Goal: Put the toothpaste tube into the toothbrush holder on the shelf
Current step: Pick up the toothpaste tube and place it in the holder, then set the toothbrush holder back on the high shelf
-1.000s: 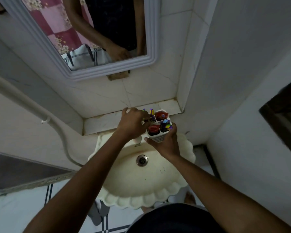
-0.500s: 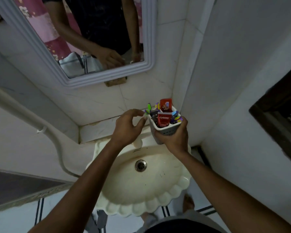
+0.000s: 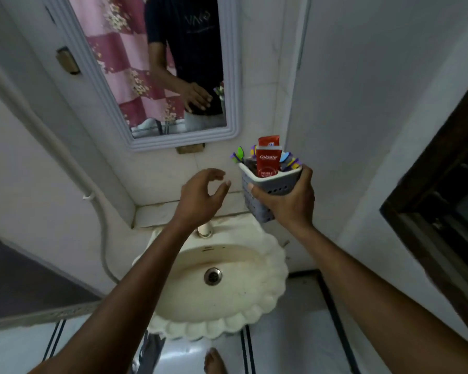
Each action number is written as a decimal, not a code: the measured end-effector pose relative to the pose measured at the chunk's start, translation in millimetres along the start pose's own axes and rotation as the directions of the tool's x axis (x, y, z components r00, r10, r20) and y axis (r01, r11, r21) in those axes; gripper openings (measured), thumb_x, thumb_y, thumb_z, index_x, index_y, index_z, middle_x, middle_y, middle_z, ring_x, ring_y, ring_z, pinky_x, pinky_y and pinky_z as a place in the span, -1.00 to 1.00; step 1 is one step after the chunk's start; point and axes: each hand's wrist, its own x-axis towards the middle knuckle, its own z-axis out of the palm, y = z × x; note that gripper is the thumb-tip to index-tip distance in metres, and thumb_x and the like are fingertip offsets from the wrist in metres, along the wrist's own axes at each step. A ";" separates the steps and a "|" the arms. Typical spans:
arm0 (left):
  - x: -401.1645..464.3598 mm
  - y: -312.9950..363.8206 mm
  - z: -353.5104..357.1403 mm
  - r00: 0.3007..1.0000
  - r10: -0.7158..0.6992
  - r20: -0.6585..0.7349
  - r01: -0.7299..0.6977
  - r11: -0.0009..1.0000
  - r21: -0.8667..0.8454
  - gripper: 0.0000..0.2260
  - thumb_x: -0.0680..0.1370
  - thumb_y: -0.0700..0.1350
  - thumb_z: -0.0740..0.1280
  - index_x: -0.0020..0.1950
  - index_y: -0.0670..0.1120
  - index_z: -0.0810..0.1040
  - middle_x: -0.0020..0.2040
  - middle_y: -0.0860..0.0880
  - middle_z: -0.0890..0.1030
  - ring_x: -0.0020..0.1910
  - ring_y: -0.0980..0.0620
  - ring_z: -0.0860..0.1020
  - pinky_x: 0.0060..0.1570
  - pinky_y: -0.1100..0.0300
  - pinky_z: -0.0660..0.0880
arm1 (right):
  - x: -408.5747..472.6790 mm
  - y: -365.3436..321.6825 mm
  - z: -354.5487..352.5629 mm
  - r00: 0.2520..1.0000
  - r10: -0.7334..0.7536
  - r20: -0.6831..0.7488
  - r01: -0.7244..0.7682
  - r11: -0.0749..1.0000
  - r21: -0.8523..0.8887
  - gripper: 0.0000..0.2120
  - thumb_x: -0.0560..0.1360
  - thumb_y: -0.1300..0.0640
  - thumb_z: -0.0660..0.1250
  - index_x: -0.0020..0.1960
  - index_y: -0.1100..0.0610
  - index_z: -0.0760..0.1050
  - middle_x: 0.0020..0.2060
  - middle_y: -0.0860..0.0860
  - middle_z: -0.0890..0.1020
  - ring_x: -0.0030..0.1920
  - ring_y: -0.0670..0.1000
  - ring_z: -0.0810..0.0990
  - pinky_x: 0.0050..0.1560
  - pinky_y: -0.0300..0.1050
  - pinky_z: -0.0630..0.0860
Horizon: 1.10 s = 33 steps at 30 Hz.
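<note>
My right hand (image 3: 288,202) grips a grey perforated toothbrush holder (image 3: 270,186) and keeps it in the air, above the tiled shelf (image 3: 162,211) and to the right of the mirror's lower corner. A red toothpaste tube (image 3: 268,160) stands upright inside the holder, among several coloured toothbrushes (image 3: 289,161). A second red tube top shows just behind it. My left hand (image 3: 201,197) hovers to the left of the holder, fingers curled and apart, holding nothing.
A cream scalloped sink (image 3: 216,282) with a tap (image 3: 204,229) sits below the shelf. A framed mirror (image 3: 157,76) hangs on the wall above. A white pipe (image 3: 92,197) runs down the left wall. A dark window frame (image 3: 438,201) is on the right.
My right hand has lifted the holder up off the shelf and to the right. My left hand has let go of it and drawn back to the left.
</note>
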 end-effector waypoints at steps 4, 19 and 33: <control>0.1 36.1 -20.2 0.998 0.019 -0.052 -0.019 1.000 0.006 -0.63 0.64 0.18 0.41 0.31 -0.04 0.66 0.20 0.07 0.71 0.21 0.11 0.65 0.25 -0.04 0.59 | 22.9 -36.9 -31.0 0.996 -0.090 -0.001 0.090 0.995 0.044 0.02 0.09 -0.50 0.64 0.36 0.01 0.44 0.20 -0.08 0.70 0.09 -0.05 0.70 -0.09 -0.40 0.49; 114.5 220.2 -190.2 0.868 0.412 -0.279 -0.388 0.911 0.137 -0.52 0.61 0.21 0.36 0.43 -0.03 0.58 0.36 -0.04 0.64 0.31 0.04 0.59 0.28 0.03 0.57 | 111.7 -298.4 -125.4 0.900 -0.393 -0.187 0.428 0.879 0.212 -0.02 0.15 -0.42 0.74 0.36 0.00 0.42 0.18 -0.12 0.65 0.08 -0.19 0.67 -0.18 -0.46 0.51; 263.2 289.7 -308.7 0.670 0.530 -0.520 -0.494 0.841 0.220 -0.62 0.65 0.19 0.38 0.39 0.03 0.61 0.29 0.09 0.67 0.33 0.04 0.58 0.36 -0.11 0.53 | 204.3 -485.0 -130.2 0.799 -0.475 -0.368 0.548 0.828 0.121 -0.04 0.12 -0.54 0.63 0.29 -0.04 0.37 0.19 -0.10 0.62 0.20 0.05 0.66 0.16 0.03 0.63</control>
